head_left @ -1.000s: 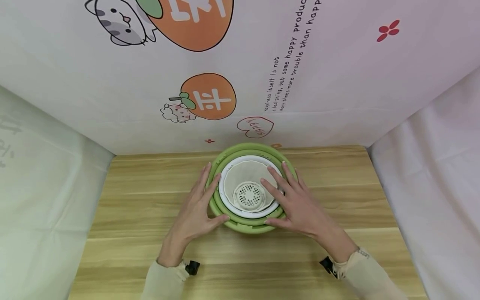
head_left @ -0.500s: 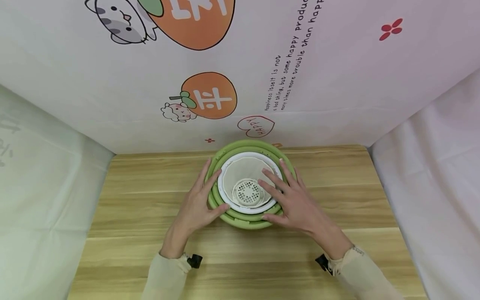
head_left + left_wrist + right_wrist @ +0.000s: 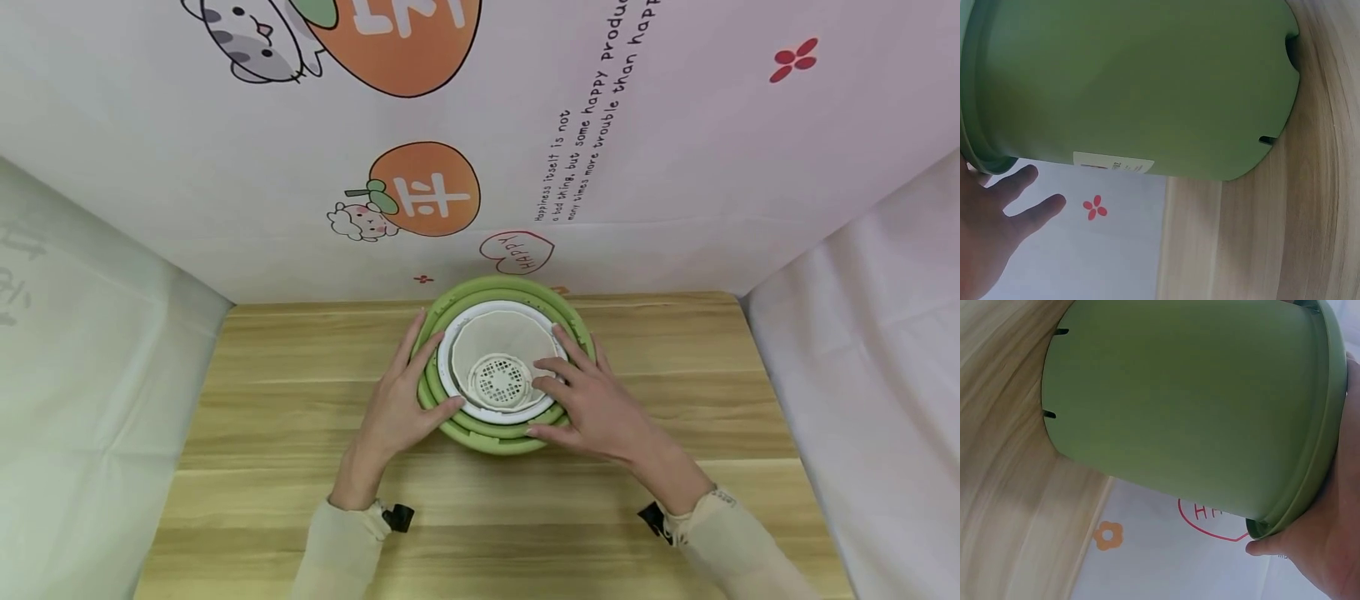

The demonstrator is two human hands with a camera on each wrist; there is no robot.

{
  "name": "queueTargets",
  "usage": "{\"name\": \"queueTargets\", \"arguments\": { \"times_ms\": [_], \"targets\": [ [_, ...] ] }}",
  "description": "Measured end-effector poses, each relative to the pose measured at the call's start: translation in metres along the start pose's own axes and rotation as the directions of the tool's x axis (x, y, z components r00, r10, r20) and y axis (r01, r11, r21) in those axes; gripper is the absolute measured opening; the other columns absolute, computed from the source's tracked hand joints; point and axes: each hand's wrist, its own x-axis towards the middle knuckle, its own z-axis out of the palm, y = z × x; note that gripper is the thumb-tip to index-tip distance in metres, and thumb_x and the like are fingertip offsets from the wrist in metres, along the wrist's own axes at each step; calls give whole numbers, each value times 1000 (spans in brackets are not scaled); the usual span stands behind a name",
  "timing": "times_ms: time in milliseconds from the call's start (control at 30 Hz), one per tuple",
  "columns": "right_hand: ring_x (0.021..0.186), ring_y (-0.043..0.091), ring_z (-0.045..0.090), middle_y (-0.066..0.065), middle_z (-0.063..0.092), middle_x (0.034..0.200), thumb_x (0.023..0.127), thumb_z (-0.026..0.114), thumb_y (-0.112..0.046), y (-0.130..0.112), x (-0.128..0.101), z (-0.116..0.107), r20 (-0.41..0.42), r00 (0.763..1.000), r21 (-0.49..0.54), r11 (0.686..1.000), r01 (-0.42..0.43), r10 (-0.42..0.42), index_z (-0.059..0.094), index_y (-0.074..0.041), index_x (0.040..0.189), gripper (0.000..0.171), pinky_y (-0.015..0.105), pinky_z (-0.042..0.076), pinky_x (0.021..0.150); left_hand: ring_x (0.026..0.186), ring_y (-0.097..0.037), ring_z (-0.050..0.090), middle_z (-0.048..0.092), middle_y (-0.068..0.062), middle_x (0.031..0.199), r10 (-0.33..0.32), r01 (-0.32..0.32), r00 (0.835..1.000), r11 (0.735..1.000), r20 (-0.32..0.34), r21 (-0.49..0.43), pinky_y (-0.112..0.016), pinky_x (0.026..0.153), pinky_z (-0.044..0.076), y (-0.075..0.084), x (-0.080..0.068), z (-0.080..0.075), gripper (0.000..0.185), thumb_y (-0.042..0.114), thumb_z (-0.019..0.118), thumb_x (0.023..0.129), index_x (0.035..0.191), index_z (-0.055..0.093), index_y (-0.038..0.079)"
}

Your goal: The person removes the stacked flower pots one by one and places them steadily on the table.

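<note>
Nested plant pots stand upright on the table. In the head view, a large green pot (image 3: 495, 282) is outermost. Inside come another green rim (image 3: 497, 294), a white pot rim (image 3: 495, 306) and a cream pot (image 3: 498, 333) with a perforated round base (image 3: 500, 381). My left hand (image 3: 393, 408) rests spread against the rims on the left, its thumb tip near the white rim. My right hand (image 3: 600, 408) lies over the right side, with some fingers reaching inside the cream pot and the thumb on the green rim. Both wrist views show the outer pot's wall.
The wooden table (image 3: 270, 417) ends at a printed white wall cloth (image 3: 637, 250) close behind the pots. Plain white cloths hang on the left (image 3: 82, 375) and right (image 3: 862, 350). A paper label (image 3: 1113, 162) is on the outer pot's wall in the left wrist view.
My right fingers have bent a little more inside the cream pot. The left thumb has slid inward toward the white rim. The pots sit almost where they were; the head view shifted slightly.
</note>
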Motion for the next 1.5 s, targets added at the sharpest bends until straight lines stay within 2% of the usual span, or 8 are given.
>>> {"name": "queueTargets", "arguments": {
  "times_ms": [267, 400, 567, 767, 1000, 1100, 1233, 1500],
  "targets": [
    [147, 44, 18, 4, 59, 113, 87, 49, -76, 2, 2, -5, -5, 999, 13, 999, 34, -34, 65, -14, 94, 65, 81, 18, 102, 146, -32, 28, 6, 4, 167, 0, 0, 1000, 1000, -7, 3, -59, 96, 47, 0, 1, 0, 88, 61, 68, 82, 151, 43, 13],
    [147, 45, 16, 3, 55, 110, 85, 55, -75, 0, 4, -7, 12, 1000, 15, 1000, 4, -4, 61, -17, 91, 59, 80, 17, 103, 145, -32, 31, 6, 6, 167, -6, 6, 1000, 1000, -21, 8, -56, 94, 50, -1, 4, 1, 86, 57, 69, 81, 150, 43, 12],
    [149, 40, 17, 2, 55, 109, 84, 62, -70, -1, 7, -6, 0, 999, 38, 999, -38, 38, 61, -18, 91, 52, 77, 13, 106, 144, -31, 33, 7, 7, 167, -6, 5, 999, 1000, -34, -3, -55, 92, 51, -2, 6, 1, 84, 53, 72, 81, 149, 44, 13],
    [146, 41, 26, 0, 57, 102, 81, 71, -62, -2, 9, -1, -119, 991, 106, 993, -43, 56, 62, -19, 87, 44, 78, 11, 107, 145, -30, 31, 11, 3, 166, 6, -7, 999, 1000, -45, -17, -55, 95, 49, -3, 6, 1, 82, 50, 73, 81, 148, 45, 13],
    [134, 46, 43, 1, 56, 89, 73, 85, -48, -4, 14, 3, -289, 956, 157, 988, -2, 48, 60, -15, 76, 42, 74, 9, 110, 146, -29, 30, 13, 0, 166, 12, -13, 999, 1000, -52, -22, -56, 100, 46, -4, 8, 3, 82, 51, 72, 81, 148, 46, 12],
    [133, 46, 45, 0, 55, 89, 69, 89, -44, -4, 17, 4, -323, 944, 202, 979, 5, 62, 59, -14, 73, 43, 71, 12, 112, 145, -29, 30, 14, -3, 166, 16, -17, 998, 1000, -59, -26, -55, 100, 46, -4, 9, 3, 82, 51, 72, 81, 147, 47, 11],
    [130, 47, 47, 1, 58, 92, 68, 90, -42, -3, 19, 6, -363, 930, 252, 967, 29, 66, 60, -13, 71, 42, 67, 14, 114, 145, -29, 31, 16, -5, 166, 17, -19, 998, 999, -67, -28, -56, 99, 46, -4, 11, 4, 82, 52, 71, 81, 147, 47, 11],
    [131, 47, 46, 9, 67, 106, 65, 93, -34, -3, 22, 5, -403, 912, 322, 944, 65, 74, 66, -12, 70, 35, 55, 28, 115, 146, -28, 30, 13, 1, 166, 30, -33, 997, 999, -71, -31, -55, 98, 47, -7, 13, 5, 81, 52, 71, 81, 148, 46, 11]
  ]
}}
